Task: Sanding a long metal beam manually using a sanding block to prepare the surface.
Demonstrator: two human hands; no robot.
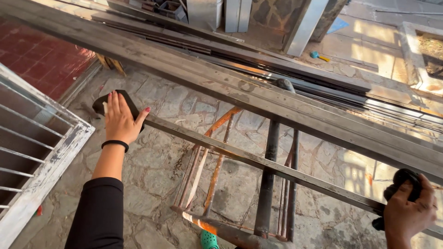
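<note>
Steel bar point(258, 161) gripped at both ends with black pads, resting across a rusty metal trestle point(240, 184).
Long axis runs from upper left, near the white grille point(41, 152), to lower right. Left hand point(121, 119) lies nearly flat, pressing a pad point(108, 102) onto the bar; right hand point(408, 210) is closed around a pad point(406, 177), steadying that end.

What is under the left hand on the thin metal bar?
Under the left hand lies a black pad, pressed onto the end of the thin bar. Only the pad's edges show; its middle and the bar's tip are covered by the palm.
</note>
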